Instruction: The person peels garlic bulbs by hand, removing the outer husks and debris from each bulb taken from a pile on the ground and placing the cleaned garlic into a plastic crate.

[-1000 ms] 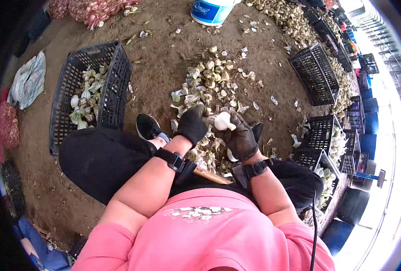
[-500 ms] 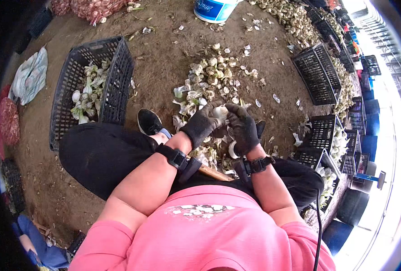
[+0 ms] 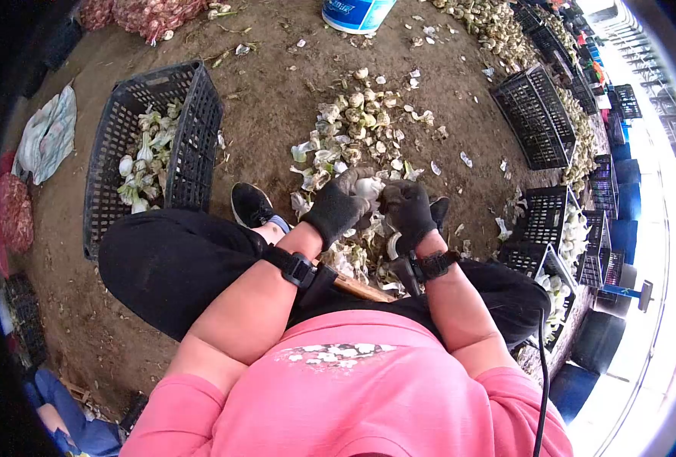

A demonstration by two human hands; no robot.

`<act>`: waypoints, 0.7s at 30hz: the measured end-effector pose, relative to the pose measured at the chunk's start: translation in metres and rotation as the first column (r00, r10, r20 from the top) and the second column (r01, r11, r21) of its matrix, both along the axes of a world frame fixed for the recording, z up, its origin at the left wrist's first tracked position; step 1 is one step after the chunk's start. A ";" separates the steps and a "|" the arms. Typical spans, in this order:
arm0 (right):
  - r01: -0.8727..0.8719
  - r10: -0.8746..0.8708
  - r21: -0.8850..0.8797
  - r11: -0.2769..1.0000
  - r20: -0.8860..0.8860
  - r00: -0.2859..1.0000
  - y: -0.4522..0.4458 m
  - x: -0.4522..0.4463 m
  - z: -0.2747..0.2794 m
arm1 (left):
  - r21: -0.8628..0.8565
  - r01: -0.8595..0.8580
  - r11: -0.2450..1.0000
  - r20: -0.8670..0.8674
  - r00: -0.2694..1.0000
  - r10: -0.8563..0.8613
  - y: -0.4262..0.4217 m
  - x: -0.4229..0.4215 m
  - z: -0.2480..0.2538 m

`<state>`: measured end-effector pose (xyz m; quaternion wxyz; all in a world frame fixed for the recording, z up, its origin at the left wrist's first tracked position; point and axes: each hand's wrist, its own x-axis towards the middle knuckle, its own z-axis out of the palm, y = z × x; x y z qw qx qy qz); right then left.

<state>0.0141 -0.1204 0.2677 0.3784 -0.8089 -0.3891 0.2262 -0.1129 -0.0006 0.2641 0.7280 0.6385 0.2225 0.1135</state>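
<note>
A pale garlic bulb (image 3: 369, 187) is between my two dark-gloved hands, above the pile in front of my lap. My left hand (image 3: 339, 206) is closed around the bulb's left side. On the other side my right hand (image 3: 409, 211) has its fingers bent in against the bulb; whether they pinch skin or stem is hidden. Below and beyond the hands lie peeled skins (image 3: 351, 259) and a heap of garlic bulbs (image 3: 365, 110) on the dirt floor. A curved white piece (image 3: 393, 245) shows by my right wrist.
A black crate (image 3: 195, 141) holding trimmed garlic (image 3: 146, 164) stands to my left. More crates (image 3: 535, 118) line the right side, some with white bulbs. A blue-and-white bucket (image 3: 358, 14) and red mesh sacks (image 3: 155, 15) are at the far side. A person's blue-clothed leg (image 3: 75, 415) shows lower left.
The fingers of my right hand have curled in more and turned beside the bulb. My left hand keeps its hold. The view has shifted slightly.
</note>
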 end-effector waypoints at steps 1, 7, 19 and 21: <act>0.122 -0.109 0.009 0.992 -0.375 0.921 -0.005 0.008 -0.008 | -0.317 0.073 0.945 0.089 0.995 -0.047 0.001 -0.001 0.011; 0.174 -0.152 0.079 0.982 -0.228 0.962 -0.007 -0.005 0.033 | 0.000 0.027 1.000 -0.058 0.998 -0.027 -0.004 -0.002 0.006; 0.230 -0.103 0.198 0.953 -0.503 0.858 -0.018 0.003 -0.004 | -0.500 0.159 0.852 0.103 0.987 -0.123 -0.001 -0.003 0.022; 0.260 -0.153 0.187 0.947 -0.450 0.880 -0.015 0.012 -0.019 | -0.688 0.199 0.698 0.209 0.975 -0.072 -0.002 -0.005 0.025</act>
